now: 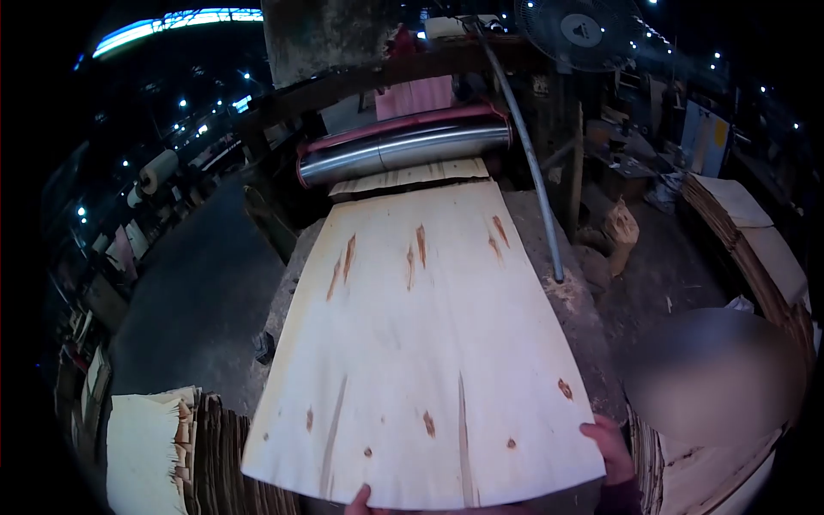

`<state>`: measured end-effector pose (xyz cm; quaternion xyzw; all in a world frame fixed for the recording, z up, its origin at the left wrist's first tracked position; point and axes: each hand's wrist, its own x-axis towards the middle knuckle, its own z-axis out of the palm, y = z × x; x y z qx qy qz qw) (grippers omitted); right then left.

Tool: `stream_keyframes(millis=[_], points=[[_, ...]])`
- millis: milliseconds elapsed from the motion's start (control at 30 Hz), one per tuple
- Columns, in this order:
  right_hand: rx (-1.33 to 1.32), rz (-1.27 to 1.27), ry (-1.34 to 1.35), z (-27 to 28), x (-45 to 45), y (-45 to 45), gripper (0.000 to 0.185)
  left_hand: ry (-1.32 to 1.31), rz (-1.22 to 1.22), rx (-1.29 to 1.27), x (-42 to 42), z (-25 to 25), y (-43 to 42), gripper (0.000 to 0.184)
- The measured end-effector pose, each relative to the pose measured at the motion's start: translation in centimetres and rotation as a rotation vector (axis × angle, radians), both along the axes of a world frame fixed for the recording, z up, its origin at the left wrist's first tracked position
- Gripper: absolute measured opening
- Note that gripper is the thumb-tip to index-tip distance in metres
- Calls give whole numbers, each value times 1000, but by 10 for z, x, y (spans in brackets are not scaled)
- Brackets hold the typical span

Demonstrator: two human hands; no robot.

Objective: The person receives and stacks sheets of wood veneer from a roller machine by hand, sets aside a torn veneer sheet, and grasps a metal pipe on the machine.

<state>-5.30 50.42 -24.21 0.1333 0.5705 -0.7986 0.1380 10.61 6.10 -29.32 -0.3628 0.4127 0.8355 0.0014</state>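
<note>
A large pale wood veneer sheet (429,326), with brown knots and streaks, lies ahead of me, its far edge close to a shiny metal roller (412,142). My left hand (359,501) is at the near edge, thumb over the top and the other fingers hidden below. At the right near corner, my right hand (611,451) grips the sheet's side edge. Another pale veneer piece (408,178) is between the far edge and the roller.
Veneer stacks stand at lower left (150,455) and lower right (712,472). A metal pipe (528,154) slants down right of the roller. More sheets (755,232) are piled at far right. A fan (579,33) is above. A blurred patch hides part of the right side.
</note>
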Motion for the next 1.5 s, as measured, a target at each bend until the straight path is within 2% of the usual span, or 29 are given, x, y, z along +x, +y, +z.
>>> stream_keyframes(millis=[33,67,167,233,267,300,367,467,533,633,667,700,833,867,933,1000,1033,1067,1100,1167,1200,1300,1333,1433,1467,1500], points=[[26,-18,18,32,6,-3,33,-97,35,89,2,10,7,48],[-6,-13,4,44,4,0,31,-75,47,146,0,4,5,46],[-3,22,40,53,-26,-4,33,46,78,331,-24,-31,-8,42],[436,-82,259,-14,-58,1,34,197,94,463,-74,-40,-23,41],[655,-136,371,-35,-70,3,34,193,100,421,-100,-30,-22,40],[1040,-76,261,-12,-69,-4,36,191,108,379,-122,-25,-21,39],[1102,-117,430,-36,-66,-7,40,226,85,329,-165,-57,-33,38],[1182,9,378,-74,-32,-30,45,186,53,326,-219,-56,-31,38],[1309,84,473,-103,-2,-41,47,216,65,355,-259,-61,-39,37],[1334,77,358,-122,37,-47,50,255,127,458,-329,-97,-63,33],[1353,92,374,-127,45,-45,48,294,96,413,-354,-108,-75,33],[1343,74,359,-129,52,-45,47,323,59,370,-373,-109,-83,32],[1382,22,294,-111,52,-42,44,423,87,497,-436,-75,-78,27],[1367,51,276,-106,47,-38,42,314,34,399,-436,-64,-68,27],[1384,32,284,-106,42,-32,39,115,-35,210,-407,-37,-41,29],[1451,-77,363,-112,31,-30,35,123,-364,185,-363,-74,-45,29],[1344,-65,291,-112,25,-30,37,17,-448,86,-327,-77,-40,29],[1234,-51,224,-112,20,-30,38,-98,-420,89,-291,-84,-36,28],[1124,-33,160,-114,17,-31,40,-69,-420,185,-250,-97,-39,27],[1189,-70,177,-129,12,-32,39,-147,-364,239,-168,-71,-32,26],[1223,-89,191,-134,10,-32,39,-189,-321,283,-131,-75,-39,28],[1108,-35,103,-133,2,-23,37,-217,-211,363,-46,-71,-49,32],[922,-103,123,-140,0,-17,35,-232,-159,386,-30,-65,-46,32],[667,11,38,-87,-20,-27,33,-265,-125,235,-3,-42,-27,36],[610,53,98,-74,-27,-37,31,-253,-102,282,4,-50,-30,31],[551,96,151,-62,-32,-49,28,-131,-177,414,13,-68,-37,30]])
